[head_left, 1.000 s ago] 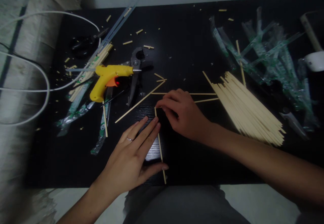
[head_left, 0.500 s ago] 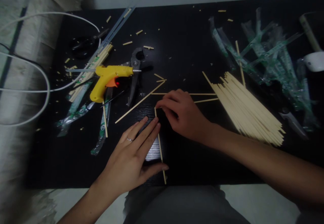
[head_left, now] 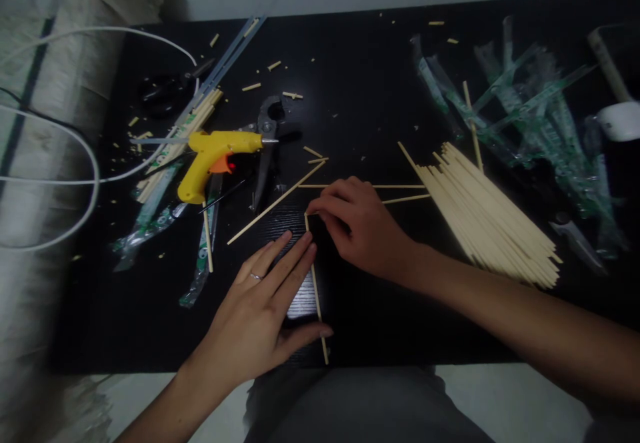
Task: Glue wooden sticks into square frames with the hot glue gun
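A thin wooden stick (head_left: 318,296) lies lengthwise near the table's front edge. My left hand (head_left: 263,303), a ring on one finger, rests flat over it with fingers stretched; fingertips touch its upper part and the thumb crosses its lower part. At the stick's far end, my right hand (head_left: 357,223) has thumb and forefinger pinched together. Whatever sits between those fingertips is too small to make out. Beyond the hands lie another slanted stick (head_left: 270,207) and a level stick (head_left: 395,187), partly behind my right hand.
On the left are a yellow glue gun (head_left: 200,163), cutting pliers (head_left: 267,143), black scissors (head_left: 165,89) and a white cable (head_left: 95,176). A fan of sticks (head_left: 490,216) lies right, near crumpled plastic wrappers (head_left: 540,103) and a metal blade (head_left: 580,243). Stick offcuts (head_left: 251,87) are scattered about.
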Tool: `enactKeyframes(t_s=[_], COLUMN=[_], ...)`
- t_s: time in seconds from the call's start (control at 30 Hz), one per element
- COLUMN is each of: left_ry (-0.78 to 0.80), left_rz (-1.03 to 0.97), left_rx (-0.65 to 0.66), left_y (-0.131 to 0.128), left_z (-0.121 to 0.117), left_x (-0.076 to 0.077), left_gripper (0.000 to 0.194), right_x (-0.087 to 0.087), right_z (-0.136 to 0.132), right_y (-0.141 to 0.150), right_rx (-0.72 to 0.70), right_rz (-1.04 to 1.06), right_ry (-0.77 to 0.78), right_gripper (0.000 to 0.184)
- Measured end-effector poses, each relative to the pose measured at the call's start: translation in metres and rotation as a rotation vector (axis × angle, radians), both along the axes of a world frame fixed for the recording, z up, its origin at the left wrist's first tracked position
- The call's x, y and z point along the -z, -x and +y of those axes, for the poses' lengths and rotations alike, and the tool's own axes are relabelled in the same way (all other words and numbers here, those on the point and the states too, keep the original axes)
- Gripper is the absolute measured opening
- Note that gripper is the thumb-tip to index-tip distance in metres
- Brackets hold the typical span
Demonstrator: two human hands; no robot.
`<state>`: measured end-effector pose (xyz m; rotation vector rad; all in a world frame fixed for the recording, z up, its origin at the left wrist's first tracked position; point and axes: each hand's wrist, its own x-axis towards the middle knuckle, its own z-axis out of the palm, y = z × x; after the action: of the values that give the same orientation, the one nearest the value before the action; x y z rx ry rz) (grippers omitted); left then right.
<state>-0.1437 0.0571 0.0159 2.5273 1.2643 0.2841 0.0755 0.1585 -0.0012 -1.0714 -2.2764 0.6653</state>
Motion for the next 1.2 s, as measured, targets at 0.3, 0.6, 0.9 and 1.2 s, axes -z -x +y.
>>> enactKeyframes(t_s=[0.3, 0.6, 0.9, 1.2], left_ry=[-0.010, -0.013, -0.012, -0.023], left_rz=[0.007, 0.033, 0.029, 0.020], left_rx=[0.000, 0.008, 0.010, 0.029], left_y=[0.0003, 0.0009, 0.0013, 0.0021], left_z=[-0.0009, -0.0011, -0.0008, -0.0006], left_x=[-0.0005, -0.0003, -0.0002, 0.0003], left_gripper=[0.096, 0.095, 0.097, 0.090], right_x=[-0.0006, -0.0004, 0.0004, 0.0030], right_z=[0.0002, 0.0002, 0.0005, -0.0012], right_y=[0.0006, 0.0003, 0.0002, -0.0001], right_rx=[0.003, 0.004, 0.004, 0.003], right_rz=[0.010, 0.009, 0.007, -0.027], right_ry=[0.009, 0.008, -0.015, -0.104], right_gripper=[0.026, 0.025, 0.025, 0.024])
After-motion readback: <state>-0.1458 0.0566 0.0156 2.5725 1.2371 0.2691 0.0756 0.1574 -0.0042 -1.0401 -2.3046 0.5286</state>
